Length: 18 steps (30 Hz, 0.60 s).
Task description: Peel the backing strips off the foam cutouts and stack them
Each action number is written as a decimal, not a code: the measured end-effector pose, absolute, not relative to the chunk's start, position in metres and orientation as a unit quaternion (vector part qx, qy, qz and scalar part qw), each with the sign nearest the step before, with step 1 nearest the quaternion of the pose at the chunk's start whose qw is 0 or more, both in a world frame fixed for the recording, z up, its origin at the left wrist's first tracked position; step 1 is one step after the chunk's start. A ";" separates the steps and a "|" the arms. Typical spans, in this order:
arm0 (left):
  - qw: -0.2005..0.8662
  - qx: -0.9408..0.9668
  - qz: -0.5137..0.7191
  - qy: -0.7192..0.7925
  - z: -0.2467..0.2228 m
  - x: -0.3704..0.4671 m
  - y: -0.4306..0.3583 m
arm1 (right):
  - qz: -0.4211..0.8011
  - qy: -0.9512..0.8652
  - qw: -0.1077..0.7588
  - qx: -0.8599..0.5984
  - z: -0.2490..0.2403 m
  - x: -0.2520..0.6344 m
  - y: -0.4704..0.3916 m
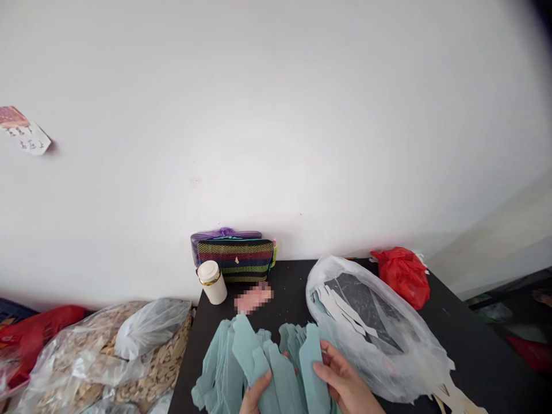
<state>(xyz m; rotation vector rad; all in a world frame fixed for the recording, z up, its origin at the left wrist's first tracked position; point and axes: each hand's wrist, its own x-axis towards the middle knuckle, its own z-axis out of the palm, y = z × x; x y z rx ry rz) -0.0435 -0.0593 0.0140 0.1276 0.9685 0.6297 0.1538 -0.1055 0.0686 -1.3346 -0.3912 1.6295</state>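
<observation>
Many flat, pale blue-green cut pieces (221,362) with notched edges stand in loose stacks at the near edge of the black table. Their material, cloth or thin foam, I cannot tell. My left hand (256,397) grips one of the pieces at the bottom middle, thumb on its face and the other fingers mostly hidden. To the right, my right hand (345,379) pinches another blue-green piece (313,368) between thumb and fingers.
On the black table (288,276) are a white lidded cup (213,284), a striped pouch (235,259), a blurred-out pink item (254,297), an open clear plastic bag (414,359) with white strips, and a red bag (403,276). Bags of tan pieces (150,376) lie left; a wall stands behind.
</observation>
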 end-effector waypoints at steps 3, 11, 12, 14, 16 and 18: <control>0.838 0.037 0.281 0.465 0.014 -0.041 -0.052 | 0.654 -0.185 0.497 -0.539 0.079 0.160 -0.105; 0.809 0.065 0.334 0.479 0.007 -0.034 -0.048 | 0.683 -0.251 0.460 -0.509 0.075 0.146 -0.103; 0.808 0.057 0.336 0.481 0.008 -0.034 -0.048 | 0.684 -0.251 0.457 -0.511 0.072 0.144 -0.102; 0.813 0.031 0.325 0.482 0.012 -0.035 -0.047 | 0.681 -0.247 0.459 -0.514 0.070 0.140 -0.101; 0.820 0.013 0.311 0.481 0.016 -0.037 -0.046 | 0.678 -0.249 0.463 -0.514 0.071 0.139 -0.098; 0.817 0.015 0.304 0.490 0.018 -0.042 -0.046 | 0.670 -0.259 0.467 -0.515 0.074 0.142 -0.095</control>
